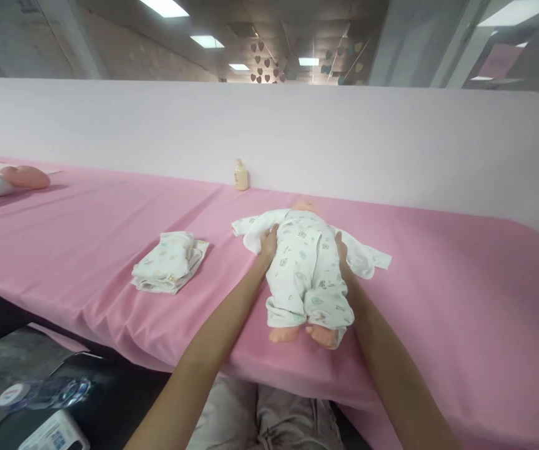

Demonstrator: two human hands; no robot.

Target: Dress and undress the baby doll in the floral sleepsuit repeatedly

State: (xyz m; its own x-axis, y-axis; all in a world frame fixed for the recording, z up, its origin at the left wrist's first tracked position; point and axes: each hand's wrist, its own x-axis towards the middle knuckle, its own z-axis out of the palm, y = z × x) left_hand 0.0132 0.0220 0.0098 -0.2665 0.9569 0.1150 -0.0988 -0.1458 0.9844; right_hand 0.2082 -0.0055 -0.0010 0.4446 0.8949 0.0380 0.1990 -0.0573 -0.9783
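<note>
A baby doll (307,275) in white printed clothes lies on its back on the pink table cover (110,237), feet toward me. My left hand (268,242) presses against the doll's left side at the waist, fingers closed on the cloth. My right hand (341,250) holds the other side, mostly hidden behind the doll's trousers. An open white top (363,256) spreads under the doll's torso.
A folded stack of white baby clothes (170,270) lies left of the doll. A small cream bottle (241,175) stands by the white partition (391,144). Another doll (4,182) lies far left. A water bottle (44,394) rests below the table edge.
</note>
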